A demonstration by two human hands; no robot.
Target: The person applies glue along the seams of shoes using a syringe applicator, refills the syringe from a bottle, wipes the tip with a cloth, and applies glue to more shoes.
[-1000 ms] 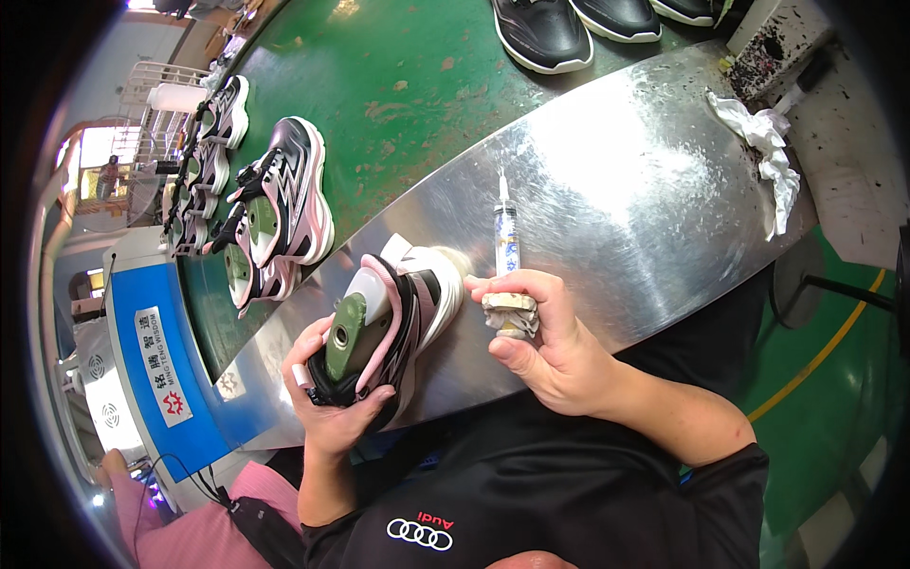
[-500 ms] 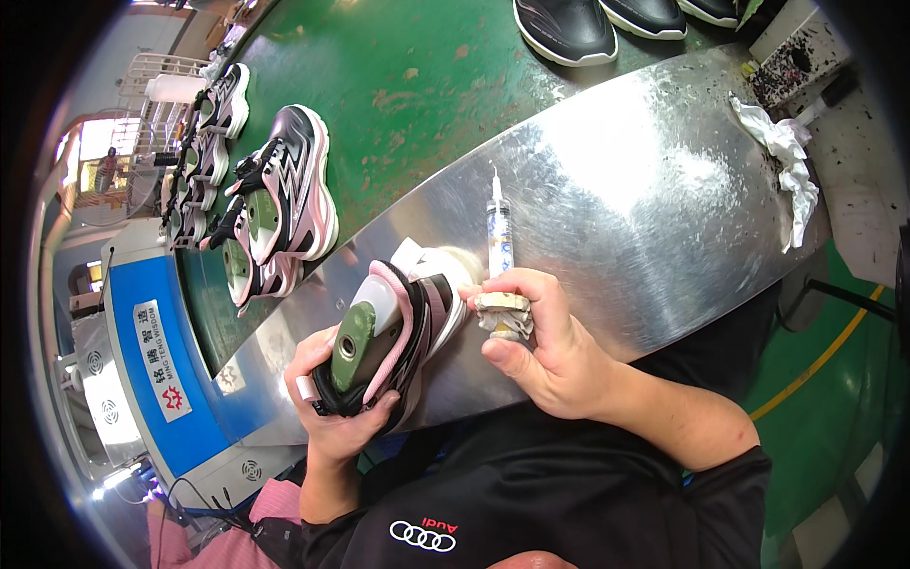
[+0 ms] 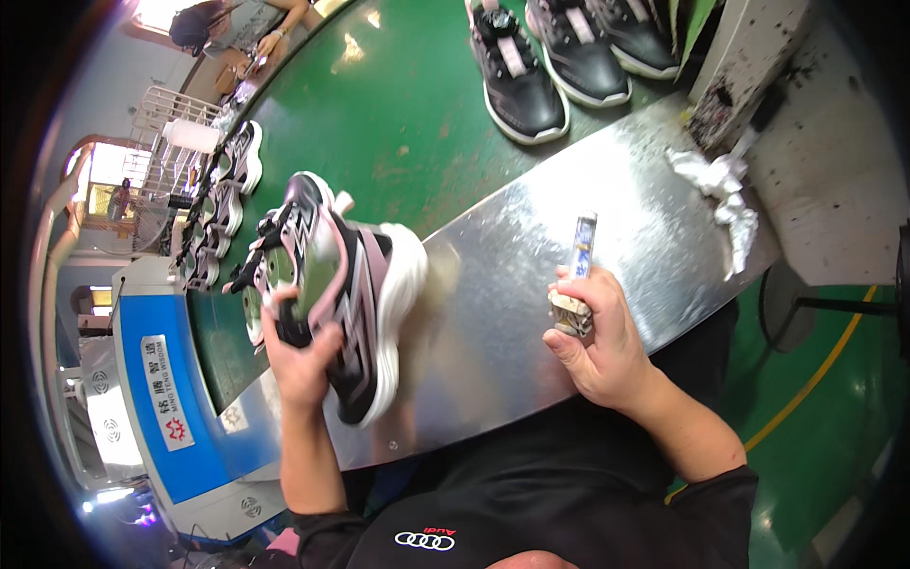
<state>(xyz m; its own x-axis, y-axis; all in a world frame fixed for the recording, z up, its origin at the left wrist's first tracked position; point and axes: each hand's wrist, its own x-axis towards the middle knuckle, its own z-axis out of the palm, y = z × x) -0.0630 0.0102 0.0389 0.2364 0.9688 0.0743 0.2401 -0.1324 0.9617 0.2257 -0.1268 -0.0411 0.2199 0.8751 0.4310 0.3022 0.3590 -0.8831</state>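
My left hand (image 3: 301,360) is closed on the heel end of a sneaker (image 3: 384,313), black, pink and grey with a thick white sole. The sneaker is tilted, its sole facing right, above the left part of the metal plate. Farther right, my right hand (image 3: 607,346) is wrapped round a clear syringe (image 3: 584,245) with blue markings, which points away from me. Whitish, crumpled wrapping covers the syringe's near end between my fingers. Just beyond the held sneaker stands another sneaker (image 3: 305,204) of the same colours, partly hidden.
A shiny metal plate (image 3: 493,322) lies along the green table (image 3: 408,114). Several similar sneakers (image 3: 226,204) line the left edge. Black shoes (image 3: 521,95) stand at the far right. Crumpled white paper (image 3: 720,194) lies near a stained post (image 3: 744,76). Another person (image 3: 242,38) sits at the far left.
My left hand has carried the sneaker away from me, toward the other sneakers, and turned it. My right hand has moved right with the syringe, away from the sneaker. The view has shifted.
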